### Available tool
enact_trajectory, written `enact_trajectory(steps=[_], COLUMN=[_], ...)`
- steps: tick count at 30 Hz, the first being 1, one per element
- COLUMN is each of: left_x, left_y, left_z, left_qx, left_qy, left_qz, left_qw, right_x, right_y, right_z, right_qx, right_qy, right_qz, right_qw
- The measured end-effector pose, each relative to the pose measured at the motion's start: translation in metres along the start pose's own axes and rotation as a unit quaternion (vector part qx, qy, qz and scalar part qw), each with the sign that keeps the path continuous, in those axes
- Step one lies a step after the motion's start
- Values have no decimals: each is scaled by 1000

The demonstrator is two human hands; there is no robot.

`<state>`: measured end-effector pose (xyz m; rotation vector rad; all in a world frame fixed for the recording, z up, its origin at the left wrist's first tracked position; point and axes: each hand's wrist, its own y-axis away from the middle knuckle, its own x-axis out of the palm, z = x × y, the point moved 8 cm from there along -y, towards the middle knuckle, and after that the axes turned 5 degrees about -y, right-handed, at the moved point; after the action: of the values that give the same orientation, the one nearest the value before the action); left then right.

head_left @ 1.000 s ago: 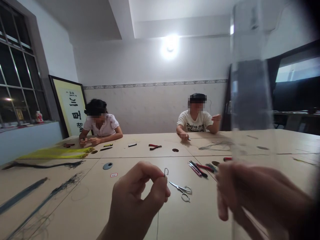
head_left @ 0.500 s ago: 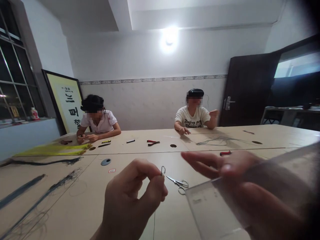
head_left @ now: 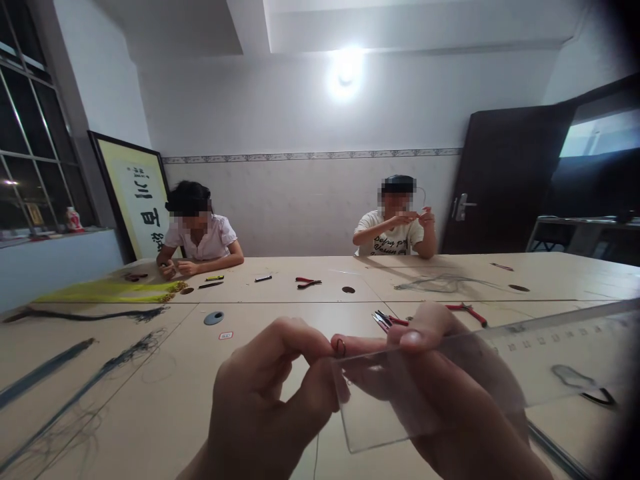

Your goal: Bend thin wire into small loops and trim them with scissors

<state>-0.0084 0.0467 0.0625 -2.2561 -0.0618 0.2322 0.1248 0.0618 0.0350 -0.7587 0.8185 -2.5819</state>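
The wire loop (head_left: 341, 347) sits pinched in the left hand's (head_left: 265, 400) grip.

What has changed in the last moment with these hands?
The right hand has swung left toward the left hand, bringing a clear ruler from upright to nearly level. Its fingers now reach the small wire loop pinched by the left hand. Across the table, a co-worker has raised both hands to chest height. The left hand's pinch and the red-handled pliers stayed as they were.

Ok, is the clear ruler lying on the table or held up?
Held up: the right hand grips the ruler tilted in the air, above the table.
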Motion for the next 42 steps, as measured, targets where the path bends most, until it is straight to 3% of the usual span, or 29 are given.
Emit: enact_trajectory(steps=[6, 10, 13, 19, 23, 30, 42], left_x=[0, 1, -1, 1, -1, 0, -1], left_y=[2, 1, 2, -2, -2, -1, 0], left_z=[2, 4, 4, -2, -4, -3, -3], left_qx=[-3, -5, 4, 23, 41, 34, 36], left_qy=[20, 76, 98, 20, 22, 4, -3], left_qz=[7, -15, -46, 8, 4, 11, 26], left_qw=[1000, 997, 994, 999, 999, 999, 999], right_x=[-9, -2, -4, 0, 4, -4, -4], right_y=[6, 3, 3, 4, 4, 7, 8], right_z=[3, 1, -1, -3, -2, -4, -3], right_qx=[-1, 5, 15, 32, 36, 40, 28], right_qy=[28, 22, 19, -11, -22, -38, -3], right_qz=[-49, 22, 17, 19, 25, -76, -80], right_qw=[998, 999, 1000, 999, 999, 996, 996])
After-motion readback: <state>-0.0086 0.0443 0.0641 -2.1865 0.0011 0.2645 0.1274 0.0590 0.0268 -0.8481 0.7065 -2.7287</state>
